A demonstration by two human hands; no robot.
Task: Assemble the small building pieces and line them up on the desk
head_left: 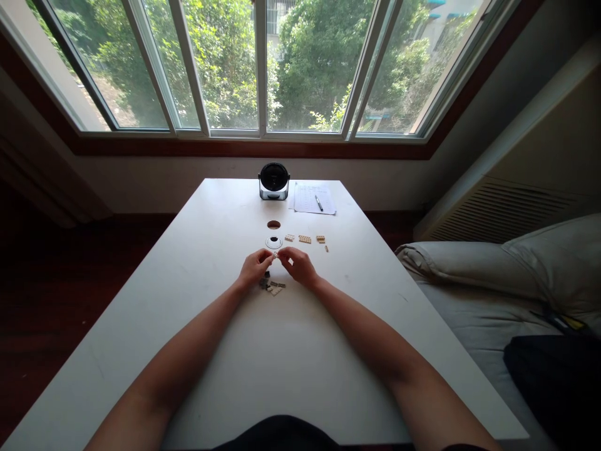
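Note:
My left hand (256, 265) and my right hand (297, 264) meet over the middle of the white table. Their fingertips pinch one small pale piece (275, 255), which looks like a toy building brick; the fingers hide part of it. Just below my hands lies a loose pile of small grey, black and beige bricks (275, 289). Beyond my right hand, small tan bricks (305, 239) sit in neat groups, with whiter ones (290, 238) to their left and darker tan ones (320, 238) to their right. A single tan brick (327, 248) lies apart.
The white table (225, 213) has a round hole (273, 225) and a ring-shaped cover (268, 244) near my hands. A small black fan (274, 180) stands at the far edge. Beside it, a pen (319, 202) rests on written paper (305, 198). A couch (451, 294) stands at right.

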